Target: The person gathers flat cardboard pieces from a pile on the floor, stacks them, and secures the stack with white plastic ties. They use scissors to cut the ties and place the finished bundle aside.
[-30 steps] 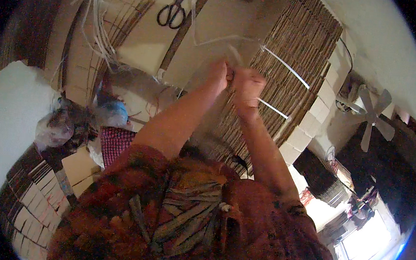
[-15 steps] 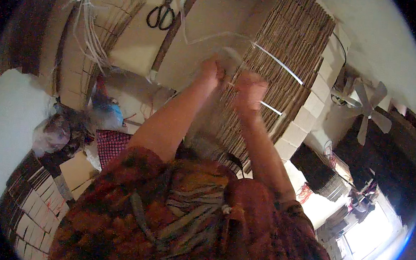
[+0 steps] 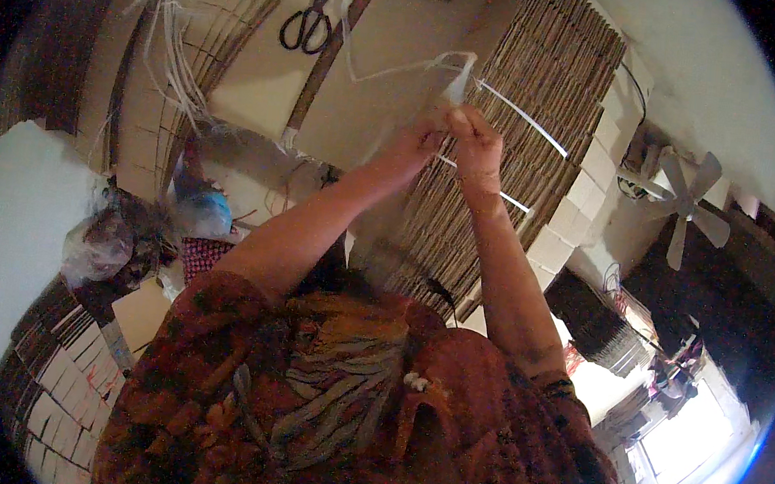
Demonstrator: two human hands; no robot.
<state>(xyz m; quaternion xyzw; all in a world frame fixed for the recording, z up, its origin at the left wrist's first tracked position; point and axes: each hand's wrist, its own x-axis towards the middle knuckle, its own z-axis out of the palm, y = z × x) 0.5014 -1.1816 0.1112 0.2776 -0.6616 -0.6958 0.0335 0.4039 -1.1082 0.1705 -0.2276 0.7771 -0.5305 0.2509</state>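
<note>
Both hands meet at the left side of a long stack of flat cardboard pieces [image 3: 546,72]. White strapping string [image 3: 525,116] runs across the stack in two places. My right hand [image 3: 477,149] is closed in a pinch on a loose white plastic string [image 3: 457,85], which sticks up past the fingers and trails away to the far left. Close beside it, my left hand [image 3: 421,144] has its fingers curled; it is somewhat blurred, and what they hold is hidden.
Black-handled scissors [image 3: 306,31] lie on cardboard at the far left, near a hanging bunch of white strings [image 3: 170,52]. A fan [image 3: 686,206] stands at the right. Plastic bags [image 3: 100,247] sit at the left, above more stacked card [image 3: 66,390].
My left hand has moved right, up to my right hand. My right hand has shifted slightly up, and the white string now shows bunched above its fingers.
</note>
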